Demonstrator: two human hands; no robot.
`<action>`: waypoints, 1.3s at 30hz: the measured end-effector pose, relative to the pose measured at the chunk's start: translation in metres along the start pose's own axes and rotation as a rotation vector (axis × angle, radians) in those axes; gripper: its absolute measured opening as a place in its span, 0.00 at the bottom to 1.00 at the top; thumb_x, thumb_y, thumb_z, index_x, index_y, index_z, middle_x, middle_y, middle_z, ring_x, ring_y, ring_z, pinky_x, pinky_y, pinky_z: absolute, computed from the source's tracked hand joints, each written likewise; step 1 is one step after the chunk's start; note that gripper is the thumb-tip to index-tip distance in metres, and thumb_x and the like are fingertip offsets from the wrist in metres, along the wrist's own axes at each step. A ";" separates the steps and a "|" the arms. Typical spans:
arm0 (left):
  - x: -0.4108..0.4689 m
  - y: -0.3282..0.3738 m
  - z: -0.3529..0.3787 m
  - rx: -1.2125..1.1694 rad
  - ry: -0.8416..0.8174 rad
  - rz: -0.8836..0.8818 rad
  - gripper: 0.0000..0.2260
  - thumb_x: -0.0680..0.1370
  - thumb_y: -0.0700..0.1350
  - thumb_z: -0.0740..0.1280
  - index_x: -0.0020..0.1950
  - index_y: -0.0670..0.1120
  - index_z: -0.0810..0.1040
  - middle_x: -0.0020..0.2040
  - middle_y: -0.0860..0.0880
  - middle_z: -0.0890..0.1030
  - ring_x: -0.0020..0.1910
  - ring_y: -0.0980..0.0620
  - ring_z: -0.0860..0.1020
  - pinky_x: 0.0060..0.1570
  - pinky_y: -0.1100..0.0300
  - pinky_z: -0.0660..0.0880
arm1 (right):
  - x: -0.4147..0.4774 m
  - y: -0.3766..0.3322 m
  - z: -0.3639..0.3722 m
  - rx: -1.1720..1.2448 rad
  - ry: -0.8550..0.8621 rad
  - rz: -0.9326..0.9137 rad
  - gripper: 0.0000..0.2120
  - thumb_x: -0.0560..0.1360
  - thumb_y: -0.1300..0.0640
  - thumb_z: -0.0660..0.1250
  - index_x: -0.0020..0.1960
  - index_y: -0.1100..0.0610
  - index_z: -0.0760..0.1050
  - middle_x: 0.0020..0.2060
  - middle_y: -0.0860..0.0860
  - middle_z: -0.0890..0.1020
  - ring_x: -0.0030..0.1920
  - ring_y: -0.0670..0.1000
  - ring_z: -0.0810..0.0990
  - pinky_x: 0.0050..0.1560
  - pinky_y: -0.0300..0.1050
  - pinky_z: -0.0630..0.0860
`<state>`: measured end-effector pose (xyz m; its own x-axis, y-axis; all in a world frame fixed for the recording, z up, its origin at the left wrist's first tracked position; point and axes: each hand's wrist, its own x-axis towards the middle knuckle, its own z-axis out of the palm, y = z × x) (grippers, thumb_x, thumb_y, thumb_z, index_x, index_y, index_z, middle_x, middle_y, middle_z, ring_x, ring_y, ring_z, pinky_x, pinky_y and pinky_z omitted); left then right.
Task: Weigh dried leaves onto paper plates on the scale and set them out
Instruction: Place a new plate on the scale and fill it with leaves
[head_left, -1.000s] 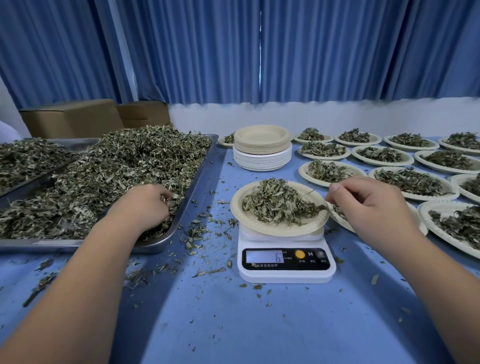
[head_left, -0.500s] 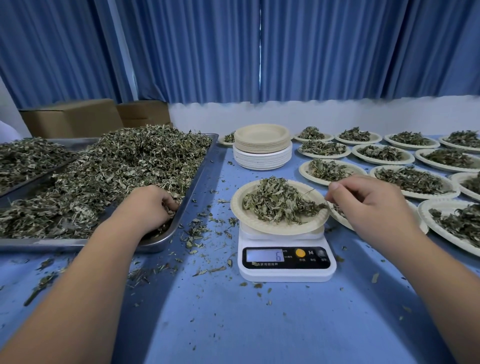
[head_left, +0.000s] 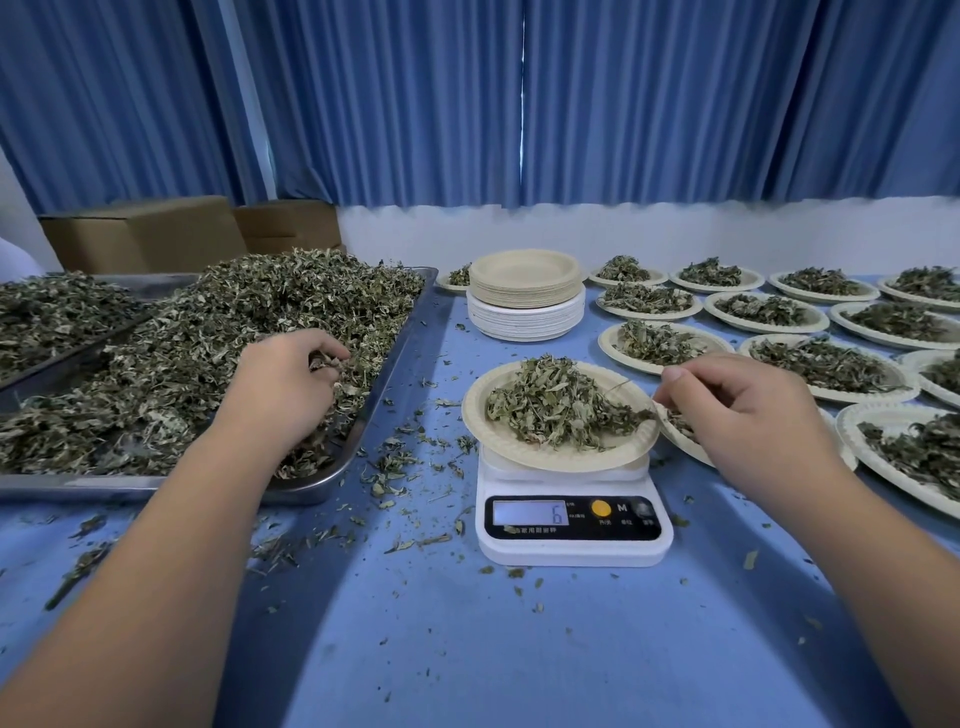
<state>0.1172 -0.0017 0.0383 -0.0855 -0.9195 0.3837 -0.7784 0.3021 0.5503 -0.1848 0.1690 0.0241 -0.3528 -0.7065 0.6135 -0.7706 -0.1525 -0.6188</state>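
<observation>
Change over the last second is slight: the left hand (head_left: 283, 384) has dug a little deeper into the heap of dried leaves (head_left: 208, 338) in the metal tray (head_left: 384, 374). Its fingers are now curled down into the pile around a small clump, their tips buried. The right hand (head_left: 748, 410) has barely moved. It sits at the right edge of the plate (head_left: 480, 410) on the scale (head_left: 574, 525), thumb on top and forefinger curled beneath. It seems to pinch the rim, though a thin stem lies close by and the exact contact is hard to make out; the other fingers are folded loosely. The display (head_left: 530, 513) reads 6, as it did in both earlier views, so nothing has gone onto or come off the mound (head_left: 561, 410) on the plate. A steady reading with one hand on the rim suggests this portion is either at weight or close to it. The clump in the left hand could be a last top-up or the start of the next plate. To the right, many filled plates (head_left: 810, 364) are already set out in rows, one just behind the right hand. A stack of empty plates (head_left: 524, 291) waits behind the scale. Loose scraps litter the blue table (head_left: 467, 649) between tray and scale.
</observation>
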 end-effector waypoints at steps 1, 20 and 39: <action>0.000 0.000 0.000 -0.004 -0.004 -0.003 0.09 0.79 0.40 0.65 0.50 0.54 0.79 0.40 0.46 0.79 0.22 0.50 0.70 0.18 0.64 0.65 | 0.000 0.000 0.000 -0.002 0.001 -0.001 0.15 0.77 0.58 0.65 0.33 0.48 0.79 0.34 0.38 0.79 0.33 0.38 0.75 0.32 0.27 0.64; -0.003 0.002 0.000 -0.005 0.068 -0.005 0.08 0.80 0.41 0.65 0.51 0.55 0.79 0.39 0.51 0.76 0.24 0.48 0.72 0.21 0.61 0.70 | 0.001 0.000 0.000 0.041 -0.002 -0.003 0.15 0.77 0.57 0.64 0.33 0.46 0.78 0.34 0.39 0.80 0.30 0.40 0.74 0.29 0.30 0.65; -0.015 0.087 -0.002 -0.388 0.087 0.322 0.10 0.77 0.41 0.68 0.49 0.58 0.80 0.37 0.61 0.77 0.30 0.69 0.72 0.27 0.76 0.63 | 0.005 0.003 0.001 0.047 -0.001 -0.050 0.16 0.77 0.56 0.64 0.32 0.43 0.76 0.28 0.33 0.76 0.31 0.39 0.73 0.31 0.28 0.65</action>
<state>0.0520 0.0389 0.0819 -0.2180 -0.7451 0.6303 -0.4314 0.6529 0.6226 -0.1881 0.1645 0.0252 -0.3138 -0.6981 0.6436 -0.7616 -0.2198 -0.6097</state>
